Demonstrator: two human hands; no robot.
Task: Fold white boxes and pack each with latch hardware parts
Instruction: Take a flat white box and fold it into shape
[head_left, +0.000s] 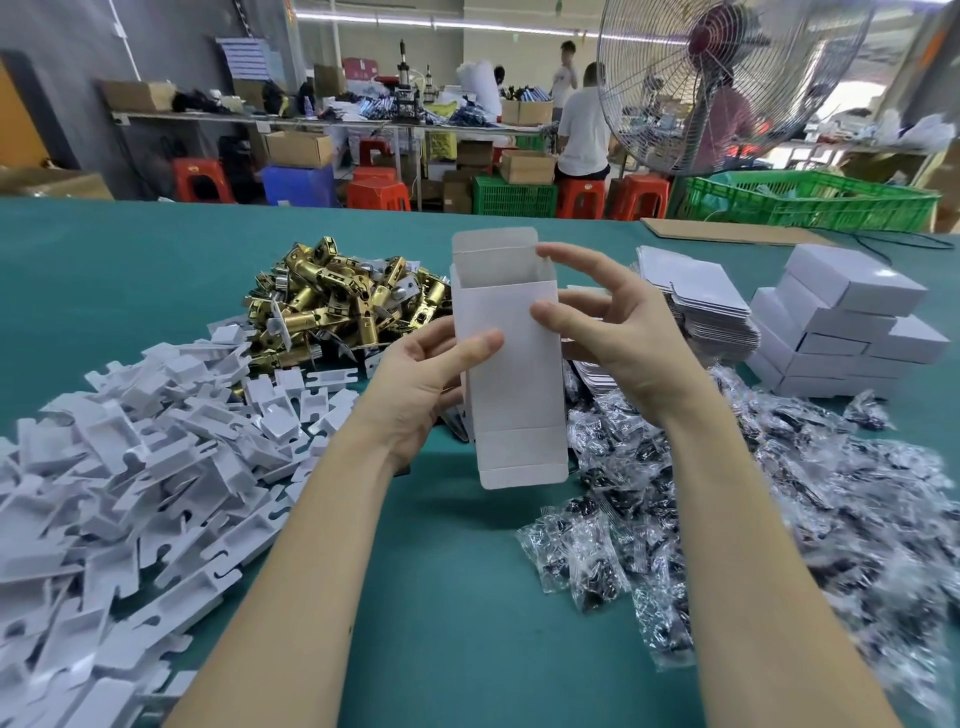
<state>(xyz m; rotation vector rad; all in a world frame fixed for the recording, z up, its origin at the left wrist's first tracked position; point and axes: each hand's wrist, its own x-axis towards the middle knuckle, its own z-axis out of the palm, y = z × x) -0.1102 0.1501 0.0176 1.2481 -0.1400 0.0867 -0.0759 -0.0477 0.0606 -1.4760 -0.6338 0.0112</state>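
A white cardboard box (511, 374), popped into a tube with both end flaps unfolded, stands upright in the air above the green table. My left hand (421, 384) grips its left side, thumb across the front panel. My right hand (618, 332) holds the right edge near the top, thumb on the front and fingers reaching to the upper rim. Behind the box lies a heap of brass latch bolts (343, 301). White plastic inserts (135, 467) are piled at the left. Clear bags of dark screws (737, 499) spread out at the right.
Flat unfolded box blanks (696, 301) are stacked behind my right hand, and closed white boxes (847, 327) are stacked at the far right. A cardboard sheet (727, 231) lies at the table's far edge. A standing fan (727, 78) and people at benches are beyond.
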